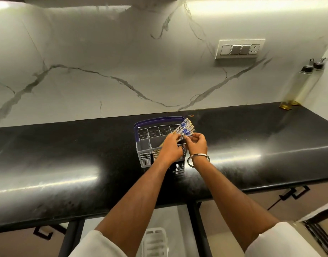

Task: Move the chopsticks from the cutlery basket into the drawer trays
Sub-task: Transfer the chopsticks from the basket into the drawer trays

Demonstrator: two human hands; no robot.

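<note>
A grey cutlery basket [146, 145] with a purple handle stands on the black counter [66, 154]. Several chopsticks [185, 127] with blue-and-white patterned tops lean out of it, up and to the right. My left hand [171, 147] is closed around the bundle's middle, above the basket. My right hand [197, 143], with a metal bangle on the wrist, pinches the bundle just below the patterned ends. The chopsticks' lower tips are hidden inside the basket. A white tray [155, 242] shows in the open drawer below the counter's edge, between my forearms.
Two tall oil bottles [296, 86] stand at the back right corner of the counter. A switch panel [240, 49] is on the marble wall. Cabinet fronts with black handles [292, 194] sit under the counter to the left and right.
</note>
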